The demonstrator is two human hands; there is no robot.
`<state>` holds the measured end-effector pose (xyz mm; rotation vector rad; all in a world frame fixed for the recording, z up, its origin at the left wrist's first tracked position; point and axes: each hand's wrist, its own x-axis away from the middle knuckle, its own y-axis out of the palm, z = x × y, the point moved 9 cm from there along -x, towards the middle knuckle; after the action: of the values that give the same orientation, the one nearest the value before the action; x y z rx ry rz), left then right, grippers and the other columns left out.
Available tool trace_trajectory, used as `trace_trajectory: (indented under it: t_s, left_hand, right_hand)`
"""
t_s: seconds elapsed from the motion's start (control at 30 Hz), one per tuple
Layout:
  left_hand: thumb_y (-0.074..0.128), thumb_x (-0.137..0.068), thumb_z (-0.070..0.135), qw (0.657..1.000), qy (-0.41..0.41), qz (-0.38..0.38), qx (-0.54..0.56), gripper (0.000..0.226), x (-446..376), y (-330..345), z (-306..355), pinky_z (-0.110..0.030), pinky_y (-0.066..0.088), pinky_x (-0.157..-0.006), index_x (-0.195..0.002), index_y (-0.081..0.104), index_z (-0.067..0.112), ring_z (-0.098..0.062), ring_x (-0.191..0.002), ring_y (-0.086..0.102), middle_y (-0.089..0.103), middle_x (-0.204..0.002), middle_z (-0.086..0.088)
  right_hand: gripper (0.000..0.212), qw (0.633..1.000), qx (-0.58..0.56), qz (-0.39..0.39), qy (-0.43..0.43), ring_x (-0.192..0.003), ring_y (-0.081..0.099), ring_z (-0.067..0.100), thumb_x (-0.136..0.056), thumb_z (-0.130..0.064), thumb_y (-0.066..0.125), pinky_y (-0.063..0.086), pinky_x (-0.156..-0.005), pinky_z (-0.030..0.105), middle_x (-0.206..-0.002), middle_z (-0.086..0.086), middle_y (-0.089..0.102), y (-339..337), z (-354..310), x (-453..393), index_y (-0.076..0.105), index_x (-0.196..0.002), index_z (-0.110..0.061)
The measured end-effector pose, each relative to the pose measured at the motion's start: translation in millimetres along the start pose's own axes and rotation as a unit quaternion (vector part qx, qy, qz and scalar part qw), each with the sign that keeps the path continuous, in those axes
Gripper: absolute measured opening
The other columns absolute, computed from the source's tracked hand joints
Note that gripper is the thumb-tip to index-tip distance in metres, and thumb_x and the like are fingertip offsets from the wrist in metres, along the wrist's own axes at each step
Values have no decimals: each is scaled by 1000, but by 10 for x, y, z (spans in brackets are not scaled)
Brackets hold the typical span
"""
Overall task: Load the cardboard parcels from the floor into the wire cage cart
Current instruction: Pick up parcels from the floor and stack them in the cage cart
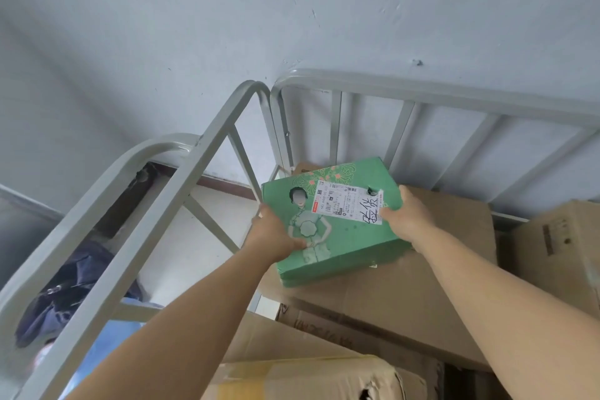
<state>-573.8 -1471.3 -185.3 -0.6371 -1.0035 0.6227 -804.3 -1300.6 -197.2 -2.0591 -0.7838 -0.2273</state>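
1. Left hand [276, 234] grasps the near-left edge of the green parcel [334, 224], thumb on top.
2. Right hand [404, 214] grasps its right edge beside the shipping label [349, 203].
3. The parcel lies tilted on a large brown carton [406, 286] at the far-left corner of the wire cage cart [422, 91].
4. Probably light, stiff and flat; opposite-edge grips suit it.

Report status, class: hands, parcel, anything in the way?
Left hand and right hand grip green parcel. Parcel over brown boxes inside cage cart. Nothing in the way.
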Motion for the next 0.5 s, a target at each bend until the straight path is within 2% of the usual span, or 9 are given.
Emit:
trace_trajectory:
  t_s: [0.07, 0.1, 0.17, 0.23, 0.33, 0.43, 0.5]
  left_hand:
    - [85, -65, 46, 995, 46, 18, -89, 120, -28, -66, 118, -46, 42, -104, -151, 7, 13, -35, -132, 36, 20, -150, -15]
    - [83, -65, 49, 987, 80, 25, -135, 124, -37, -99, 210, -49, 33, -111, -153, 2, 15, -35, -141, 22, 7, -156, -13]
    - [80, -67, 54, 969, 136, 28, -205, 128, -102, -144, 366, -51, 14, -117, -154, -6, 18, -31, -148, -5, -12, -161, -9]
    - [77, -67, 60, 954, 166, 15, -249, 128, -207, -160, 440, -51, 4, -118, -154, -9, 19, -28, -148, -15, -18, -160, -8]
    - [73, -64, 68, 948, 172, -7, -267, 130, -302, -189, 427, -51, 2, -119, -155, -4, 18, -27, -149, -8, -6, -162, -9]
    - [73, -60, 72, 955, 149, 15, -257, 124, -290, -313, 319, -48, 17, -118, -153, 12, 17, -29, -143, 18, 21, -154, -10]
    - [74, -58, 72, 965, 105, 22, -240, 122, -250, -364, 168, -46, 28, -114, -151, 15, 19, -32, -137, 27, 28, -147, -13]
  right_hand:
    - [45, 998, 51, 24, 11, -117, 53, 31, -89, -28, 62, 42, -87, 34, -132, 10, 52, 2, 25, 44, 48, -128, -11]
    - [59, 997, 68, 36, 31, -126, 46, 33, -87, -33, 65, 40, -98, 36, -139, 13, 45, 7, 66, 101, 42, -135, -8]
    - [90, 995, 29, 25, 95, -141, 28, 35, -84, -38, 70, 32, -112, 41, -153, 21, 25, 103, 186, 311, 19, -150, -2]
    - [109, 991, -38, -3, 128, -144, 24, 35, -85, -34, 72, 32, -112, 42, -158, 24, 11, 272, 240, 530, -6, -153, 0]
    - [117, 988, -92, -21, 125, -135, 38, 35, -87, -32, 71, 39, -104, 40, -156, 19, 23, 477, 220, 659, -25, -149, -5]
    - [114, 990, -110, -41, 84, -131, 44, 31, -88, -32, 69, 42, -104, 39, -155, 12, 29, 587, 39, 615, -24, -150, -12]
    - [115, 991, -109, -66, 46, -136, 40, 29, -87, -33, 71, 39, -109, 43, -158, 7, 26, 690, -128, 560, -22, -152, -15]
